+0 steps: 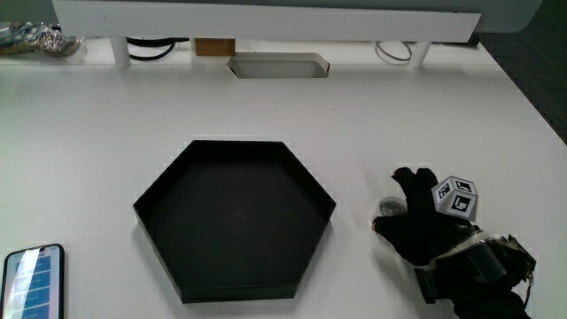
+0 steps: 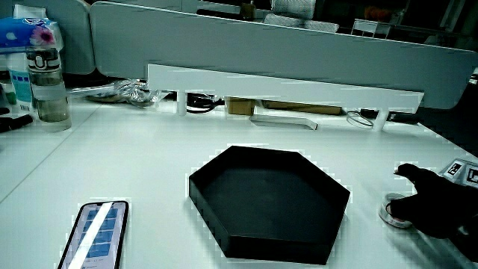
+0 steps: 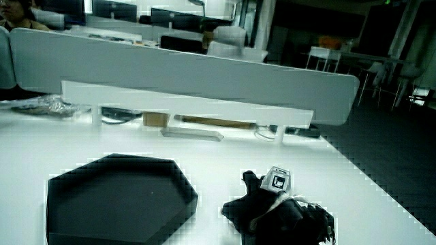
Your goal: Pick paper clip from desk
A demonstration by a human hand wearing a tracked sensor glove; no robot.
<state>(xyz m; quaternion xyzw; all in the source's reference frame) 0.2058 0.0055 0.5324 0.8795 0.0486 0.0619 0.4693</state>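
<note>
Nearest the person, a smartphone (image 1: 34, 282) lies face up with its screen lit at the desk's near edge, beside the black hexagonal tray (image 1: 235, 217). That tray sits in the middle of the desk (image 1: 97, 106) and holds nothing, so it looks like the place meant to receive whatever gets picked up. Beside the tray, toward the desk's side edge, the hand (image 1: 425, 226) rests low on the surface with its fingers pressed down over a small round object (image 2: 394, 209), pale and disc-like in a side view; they appear to be closing on it, though I cannot tell whether they grip it yet. No paper clip is distinguishable anywhere; if it is here, it is probably under or at those fingertips, too small to make out. The patterned cube (image 1: 454, 197) on the glove faces upward. Near the partition stands a clear bottle (image 2: 47, 86).
</note>
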